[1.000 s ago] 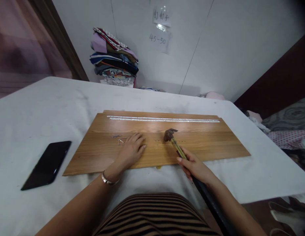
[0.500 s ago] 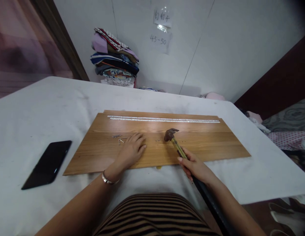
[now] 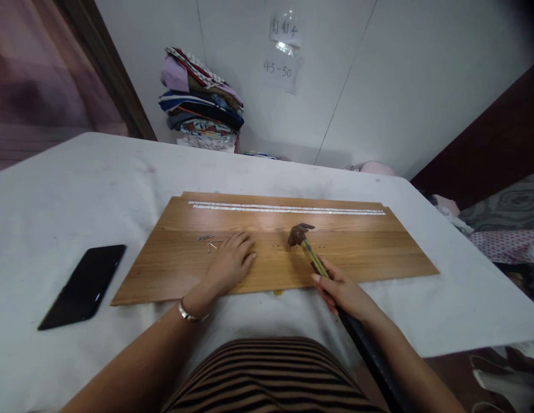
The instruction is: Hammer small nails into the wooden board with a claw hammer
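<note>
A brown wooden board lies across the table in front of me. My right hand is wrapped round the handle of a claw hammer. The hammer's rusty head is over the middle of the board, by a row of small dark marks. My left hand rests flat on the board, left of the hammer, fingers stretched out. Several loose nails lie just beside its fingers, some partly hidden by the hand. Two white measuring strips run along the board's far side.
A black phone lies on the white-covered table, left of the board. Folded clothes are stacked at the back against the wall. Handwritten paper signs hang above. A curtain is at the left.
</note>
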The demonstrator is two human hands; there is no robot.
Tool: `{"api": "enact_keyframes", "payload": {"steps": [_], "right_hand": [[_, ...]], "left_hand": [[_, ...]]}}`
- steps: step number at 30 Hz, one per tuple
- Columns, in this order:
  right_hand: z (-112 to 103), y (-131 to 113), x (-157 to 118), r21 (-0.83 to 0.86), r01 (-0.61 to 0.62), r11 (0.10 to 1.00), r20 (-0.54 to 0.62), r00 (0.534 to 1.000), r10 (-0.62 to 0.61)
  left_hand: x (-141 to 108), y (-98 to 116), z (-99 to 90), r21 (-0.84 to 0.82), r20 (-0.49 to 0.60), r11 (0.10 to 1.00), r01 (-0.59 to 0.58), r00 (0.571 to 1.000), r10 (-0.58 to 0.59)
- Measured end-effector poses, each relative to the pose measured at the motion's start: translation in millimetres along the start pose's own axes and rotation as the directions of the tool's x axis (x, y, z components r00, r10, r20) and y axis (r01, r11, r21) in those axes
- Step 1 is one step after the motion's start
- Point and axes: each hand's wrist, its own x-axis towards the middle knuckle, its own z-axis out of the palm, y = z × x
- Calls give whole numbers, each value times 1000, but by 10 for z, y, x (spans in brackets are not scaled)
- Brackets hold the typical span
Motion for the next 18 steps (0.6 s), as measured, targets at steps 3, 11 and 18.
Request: {"api": "enact_keyframes", "payload": {"steps": [3, 11, 18], "right_hand": [[-2, -3, 4, -5, -6, 1000, -7, 1000, 6], [7, 5, 18, 21, -7, 1000, -11, 1000, 8], [6, -11, 9, 9, 7, 1000, -18, 1000, -7]], "left_hand": [[-1, -4, 10, -5, -11, 1000, -3, 1000, 3], [-6, -1, 14, -23, -19, 1000, 7, 1000, -7], [-4, -7, 21, -43, -37, 999, 6, 999, -8]]}}
